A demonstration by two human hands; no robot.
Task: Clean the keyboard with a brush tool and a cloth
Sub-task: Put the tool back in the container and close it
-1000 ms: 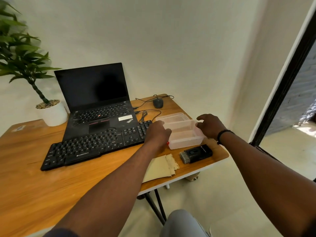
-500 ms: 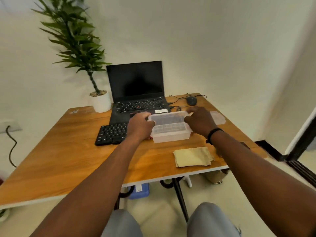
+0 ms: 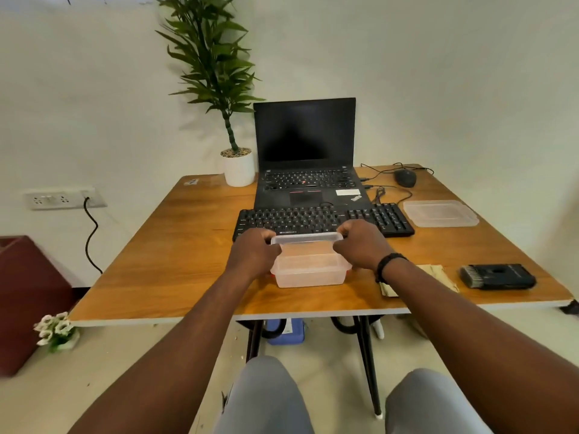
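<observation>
A clear plastic container [image 3: 308,266] stands on the wooden table [image 3: 175,267] just in front of the black keyboard [image 3: 300,219]. My left hand [image 3: 253,255] grips its left end and my right hand [image 3: 360,244] grips its right end. The black brush tool [image 3: 498,276] lies flat near the table's front right corner. A yellowish cloth [image 3: 437,272] lies to the left of the brush, partly hidden under my right forearm.
An open black laptop [image 3: 305,158] sits behind the keyboard. The container's clear lid [image 3: 440,213] lies at the right, a mouse [image 3: 405,177] with cables behind it. A potted plant [image 3: 236,166] stands at the back left. A dark red box [image 3: 28,296] is on the floor at left.
Both hands carried the container from the table's right side to the front, before the keyboard. The view swung left, so the brush and lid now lie to the right.
</observation>
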